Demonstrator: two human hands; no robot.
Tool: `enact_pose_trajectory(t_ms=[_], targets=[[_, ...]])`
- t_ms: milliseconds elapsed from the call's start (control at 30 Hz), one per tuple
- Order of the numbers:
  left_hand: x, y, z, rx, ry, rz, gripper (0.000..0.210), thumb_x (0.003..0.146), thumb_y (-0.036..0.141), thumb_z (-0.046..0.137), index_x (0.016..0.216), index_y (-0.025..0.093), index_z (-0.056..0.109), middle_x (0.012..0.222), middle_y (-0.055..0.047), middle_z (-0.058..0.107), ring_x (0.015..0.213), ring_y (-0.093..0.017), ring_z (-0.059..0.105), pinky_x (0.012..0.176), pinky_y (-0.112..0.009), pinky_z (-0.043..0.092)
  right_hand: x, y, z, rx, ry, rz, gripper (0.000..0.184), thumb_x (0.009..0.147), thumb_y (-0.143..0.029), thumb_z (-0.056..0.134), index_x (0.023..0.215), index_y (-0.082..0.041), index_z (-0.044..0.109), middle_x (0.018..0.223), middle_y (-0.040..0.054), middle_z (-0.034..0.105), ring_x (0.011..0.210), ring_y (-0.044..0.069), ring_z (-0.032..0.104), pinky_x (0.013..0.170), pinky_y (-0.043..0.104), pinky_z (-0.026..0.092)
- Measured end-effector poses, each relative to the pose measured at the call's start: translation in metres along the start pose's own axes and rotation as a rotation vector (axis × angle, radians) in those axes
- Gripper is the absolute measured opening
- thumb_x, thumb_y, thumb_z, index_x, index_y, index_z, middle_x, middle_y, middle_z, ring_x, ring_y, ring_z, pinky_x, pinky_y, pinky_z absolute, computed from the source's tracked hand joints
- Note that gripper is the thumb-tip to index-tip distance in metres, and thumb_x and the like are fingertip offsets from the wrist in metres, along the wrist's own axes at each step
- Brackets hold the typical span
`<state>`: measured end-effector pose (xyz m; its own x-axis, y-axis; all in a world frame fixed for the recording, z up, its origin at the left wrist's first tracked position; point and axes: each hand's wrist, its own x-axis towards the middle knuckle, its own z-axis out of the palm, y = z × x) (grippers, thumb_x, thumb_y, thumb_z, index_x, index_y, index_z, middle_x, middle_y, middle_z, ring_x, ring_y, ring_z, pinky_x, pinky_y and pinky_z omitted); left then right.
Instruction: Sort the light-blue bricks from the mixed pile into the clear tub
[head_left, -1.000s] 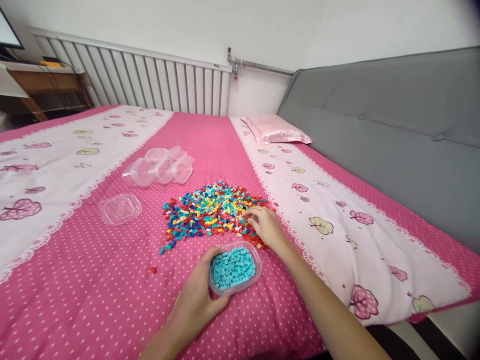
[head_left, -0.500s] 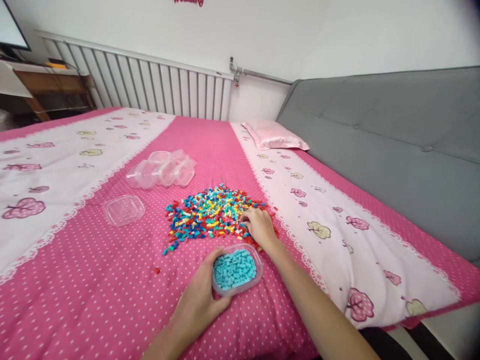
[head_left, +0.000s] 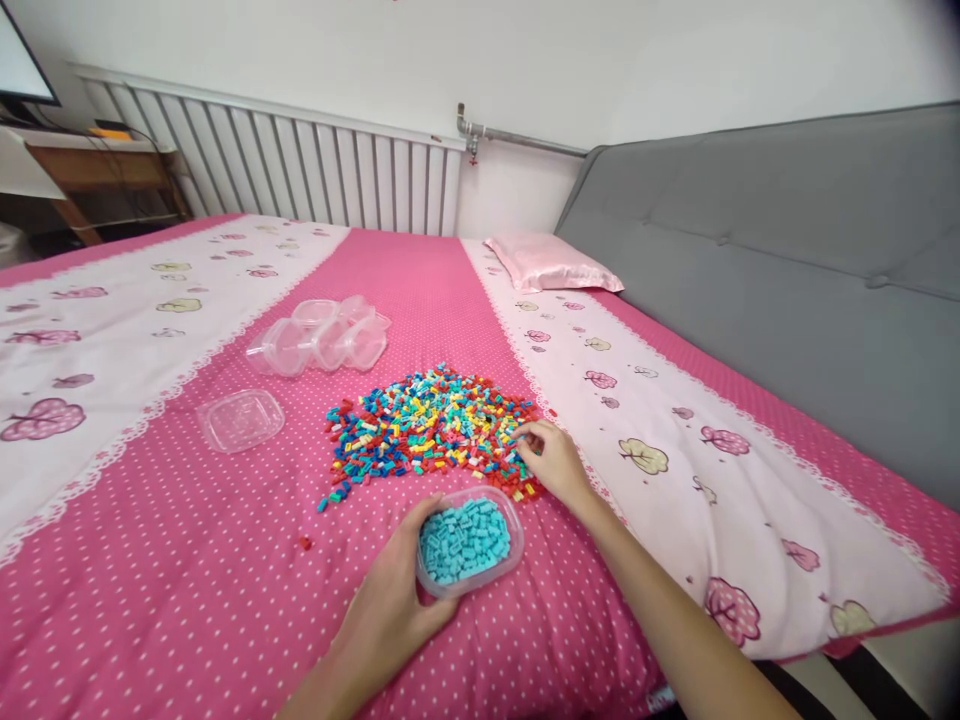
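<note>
**Right hand (head_left: 553, 460) moves to the edge of the brick pile (head_left: 420, 425) as the left hand (head_left: 401, 580) holds the tub (head_left: 514, 555)**

Compared with half a second ago, the right hand is farther to the right: it was over the near right part of the mixed pile, and now its fingertips are at the right edge, so more of the red and yellow bricks there show. The left hand and the tub keep nearly the same place, and the light-blue bricks (head_left: 465, 540) in the tub look much as they did.

The left grip is closed on the left side of the clear tub, with the fingers along the far rim and the thumb along the near one. The tub is just in front of the pile, its open top tipped toward the viewer; whether its base touches the bed cover (head_left: 225, 610) cannot be told. The right grip has thumb and forefinger drawn together beside the pile, beyond the tub and to its right; whether a brick is pinched there cannot be told.

One red brick (head_left: 305, 543) lies apart, left of the tub. Farther left is a flat clear plastic piece (head_left: 241, 420), and behind it a group of clear tubs (head_left: 322, 340). A pink pillow (head_left: 551, 262) lies against the grey headboard (head_left: 787, 220).
</note>
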<state>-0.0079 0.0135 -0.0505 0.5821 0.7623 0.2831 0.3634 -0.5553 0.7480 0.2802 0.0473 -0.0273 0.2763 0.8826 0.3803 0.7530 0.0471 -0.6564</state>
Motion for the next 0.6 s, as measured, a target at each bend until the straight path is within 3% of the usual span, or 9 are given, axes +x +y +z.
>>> enact_pose_trajectory(t_ms=[333, 433, 600], targets=[[0.0022, -0.0007, -0.0001, 0.038, 0.024, 0.023, 0.074, 0.083, 0.018, 0.063, 0.146, 0.028, 0.027, 0.142, -0.013, 0.052, 0.130, -0.034, 0.055, 0.105, -0.054, 0.050, 0.0046, -0.0032, 0.0001, -0.003, -0.030, -0.025, 0.014, 0.090, -0.018, 0.052, 0.094, -0.018, 0.066, 0.084, 0.0036, 0.072, 0.073, 0.018, 0.069, 0.070, 0.029, 0.054], [0.0008, -0.0013, -0.0001, 0.035, 0.026, 0.019, 0.074, 0.082, 0.018, 0.063, 0.146, 0.027, 0.027, 0.142, -0.013, 0.053, 0.129, -0.034, 0.056, 0.104, -0.054, 0.051, 0.0051, -0.0039, 0.0010, -0.092, -0.062, -0.085, 0.024, 0.092, -0.009, 0.049, 0.101, -0.018, 0.069, 0.094, 0.0052, 0.071, 0.086, 0.018, 0.067, 0.081, 0.031, 0.052], [-0.0016, -0.0019, 0.0019, 0.063, 0.048, 0.033, 0.075, 0.082, 0.017, 0.064, 0.148, 0.025, 0.026, 0.144, -0.014, 0.051, 0.132, -0.033, 0.054, 0.106, -0.052, 0.051, 0.0086, -0.0046, 0.0056, -0.314, -0.162, -0.175, 0.027, 0.094, -0.008, 0.054, 0.092, -0.021, 0.078, 0.092, 0.0076, 0.066, 0.092, 0.022, 0.059, 0.087, 0.034, 0.047]])
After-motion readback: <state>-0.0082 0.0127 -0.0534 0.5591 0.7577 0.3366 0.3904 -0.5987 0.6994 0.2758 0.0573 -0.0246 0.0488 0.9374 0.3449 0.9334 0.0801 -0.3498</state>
